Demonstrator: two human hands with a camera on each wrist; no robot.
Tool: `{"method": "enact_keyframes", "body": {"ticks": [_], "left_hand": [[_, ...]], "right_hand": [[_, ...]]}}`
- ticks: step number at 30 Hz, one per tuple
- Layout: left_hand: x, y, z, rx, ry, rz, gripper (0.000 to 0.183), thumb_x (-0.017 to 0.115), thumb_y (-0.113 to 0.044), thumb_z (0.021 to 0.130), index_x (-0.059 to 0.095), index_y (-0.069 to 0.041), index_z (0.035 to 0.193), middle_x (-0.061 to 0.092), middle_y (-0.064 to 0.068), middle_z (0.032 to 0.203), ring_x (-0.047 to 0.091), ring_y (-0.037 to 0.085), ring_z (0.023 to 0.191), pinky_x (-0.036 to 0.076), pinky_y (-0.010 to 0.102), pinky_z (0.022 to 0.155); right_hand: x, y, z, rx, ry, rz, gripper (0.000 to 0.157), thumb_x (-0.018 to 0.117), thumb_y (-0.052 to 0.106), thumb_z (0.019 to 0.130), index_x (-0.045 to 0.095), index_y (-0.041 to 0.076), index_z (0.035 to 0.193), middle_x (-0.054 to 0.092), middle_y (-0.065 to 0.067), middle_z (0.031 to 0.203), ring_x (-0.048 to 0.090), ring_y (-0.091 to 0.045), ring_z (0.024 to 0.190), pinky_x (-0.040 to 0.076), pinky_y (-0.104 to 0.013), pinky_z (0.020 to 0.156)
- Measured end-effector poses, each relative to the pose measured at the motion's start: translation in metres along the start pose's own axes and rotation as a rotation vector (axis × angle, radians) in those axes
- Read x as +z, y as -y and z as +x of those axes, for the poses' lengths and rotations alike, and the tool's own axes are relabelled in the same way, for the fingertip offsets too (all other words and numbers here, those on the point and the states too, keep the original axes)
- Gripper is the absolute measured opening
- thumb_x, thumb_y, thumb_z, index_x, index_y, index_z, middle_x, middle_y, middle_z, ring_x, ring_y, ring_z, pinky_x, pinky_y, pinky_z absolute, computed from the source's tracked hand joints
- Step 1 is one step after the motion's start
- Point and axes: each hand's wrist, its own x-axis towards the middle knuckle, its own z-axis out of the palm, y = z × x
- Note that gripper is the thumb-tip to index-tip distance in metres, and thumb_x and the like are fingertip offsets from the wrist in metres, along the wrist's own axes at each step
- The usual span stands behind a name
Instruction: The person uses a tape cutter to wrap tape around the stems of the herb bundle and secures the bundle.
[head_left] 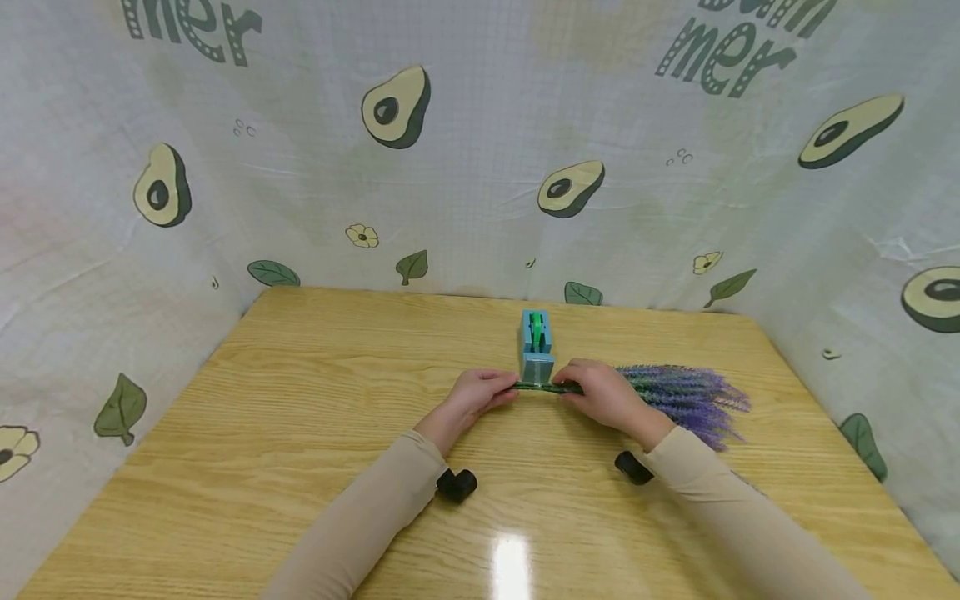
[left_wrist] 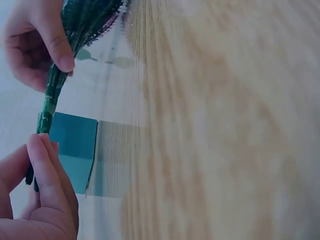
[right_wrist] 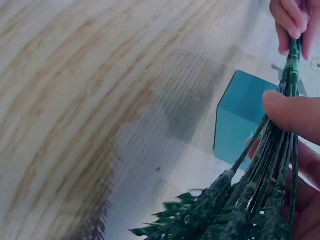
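Observation:
A bunch of purple lavender (head_left: pixel 686 404) lies sideways, its flower heads to the right and its green stems (left_wrist: pixel 49 102) to the left. My left hand (head_left: pixel 476 393) pinches the stem ends between thumb and fingers. Closer to the flowers, my right hand (head_left: pixel 603 396) grips the stems, thumb on one side and curled fingers on the other. Between the hands, a shiny band, apparently clear tape, shows on the stems. Just behind them stands a blue tape dispenser (head_left: pixel 537 371) with a green roll (head_left: pixel 536 327) in it. The right palm is partly hidden.
Everything is on a light wooden table (head_left: pixel 337 367). A pale cloth (head_left: pixel 480 233) printed with avocados and leaves hangs behind it and along both sides. Black wrist devices (head_left: pixel 457 486) hang below both forearms.

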Motion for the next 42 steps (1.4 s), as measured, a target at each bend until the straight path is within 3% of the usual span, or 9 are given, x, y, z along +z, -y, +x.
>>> {"method": "enact_keyframes", "body": {"ticks": [6, 11, 14, 21, 25, 31, 37, 42], "left_hand": [[0.002, 0.000, 0.000, 0.010, -0.003, 0.003, 0.025, 0.061, 0.002, 0.088, 0.062, 0.010, 0.112, 0.064, 0.018, 0.104, 0.066, 0.019, 0.086, 0.052, 0.028, 0.078], [0.003, -0.001, 0.000, 0.038, -0.002, -0.004, 0.024, 0.060, 0.007, 0.087, 0.062, 0.012, 0.110, 0.063, 0.020, 0.105, 0.066, 0.022, 0.090, 0.052, 0.029, 0.079], [0.004, 0.000, 0.000, 0.061, 0.011, -0.001, 0.025, 0.060, 0.008, 0.086, 0.062, 0.011, 0.110, 0.062, 0.020, 0.105, 0.065, 0.023, 0.091, 0.051, 0.031, 0.081], [0.003, 0.000, 0.004, 0.040, 0.012, -0.019, 0.025, 0.062, 0.002, 0.087, 0.063, 0.008, 0.112, 0.063, 0.016, 0.103, 0.065, 0.022, 0.092, 0.051, 0.030, 0.082], [0.003, -0.002, 0.005, 0.038, -0.004, -0.020, 0.024, 0.062, 0.001, 0.087, 0.063, 0.009, 0.110, 0.065, 0.016, 0.100, 0.066, 0.020, 0.087, 0.051, 0.031, 0.081], [0.003, -0.003, 0.003, 0.079, 0.004, 0.032, 0.023, 0.061, 0.007, 0.086, 0.064, 0.009, 0.109, 0.064, 0.017, 0.104, 0.065, 0.021, 0.089, 0.051, 0.031, 0.082], [0.004, -0.004, 0.004, 0.089, -0.010, 0.058, 0.027, 0.061, 0.008, 0.085, 0.065, 0.005, 0.112, 0.061, 0.016, 0.111, 0.064, 0.022, 0.092, 0.051, 0.031, 0.083], [0.005, -0.006, 0.005, 0.074, -0.022, 0.016, 0.024, 0.063, 0.002, 0.087, 0.065, 0.006, 0.111, 0.063, 0.016, 0.108, 0.065, 0.019, 0.088, 0.051, 0.030, 0.083]], "right_hand": [[0.000, 0.001, 0.001, 0.047, 0.028, 0.001, 0.019, 0.073, 0.008, 0.081, 0.068, 0.007, 0.099, 0.059, -0.002, 0.089, 0.059, -0.018, 0.077, 0.049, -0.036, 0.066], [-0.003, 0.001, 0.005, 0.072, 0.076, 0.018, 0.017, 0.067, 0.012, 0.087, 0.070, 0.004, 0.101, 0.064, -0.005, 0.091, 0.061, -0.021, 0.081, 0.049, -0.040, 0.074], [-0.004, 0.001, 0.007, 0.058, 0.046, -0.022, 0.014, 0.069, 0.011, 0.085, 0.071, 0.005, 0.097, 0.067, -0.006, 0.089, 0.063, -0.023, 0.082, 0.048, -0.045, 0.080], [0.001, -0.002, 0.009, 0.102, -0.009, -0.020, 0.013, 0.075, 0.010, 0.079, 0.068, 0.009, 0.090, 0.062, 0.000, 0.083, 0.061, -0.019, 0.076, 0.051, -0.038, 0.069], [0.002, -0.002, 0.010, 0.113, -0.004, -0.005, 0.016, 0.075, 0.009, 0.079, 0.069, 0.007, 0.094, 0.061, -0.002, 0.084, 0.059, -0.019, 0.076, 0.050, -0.038, 0.068], [0.002, -0.004, 0.012, 0.099, 0.049, 0.004, 0.019, 0.066, 0.014, 0.087, 0.070, 0.004, 0.102, 0.067, -0.006, 0.091, 0.060, -0.024, 0.085, 0.046, -0.046, 0.079], [0.002, -0.003, 0.011, 0.105, -0.010, 0.021, 0.014, 0.070, 0.012, 0.085, 0.070, 0.005, 0.097, 0.063, -0.003, 0.087, 0.061, -0.022, 0.080, 0.050, -0.041, 0.074], [0.005, -0.002, 0.013, 0.118, -0.074, 0.018, 0.012, 0.075, 0.010, 0.079, 0.070, 0.007, 0.090, 0.058, -0.001, 0.082, 0.059, -0.019, 0.075, 0.051, -0.038, 0.069]]}}
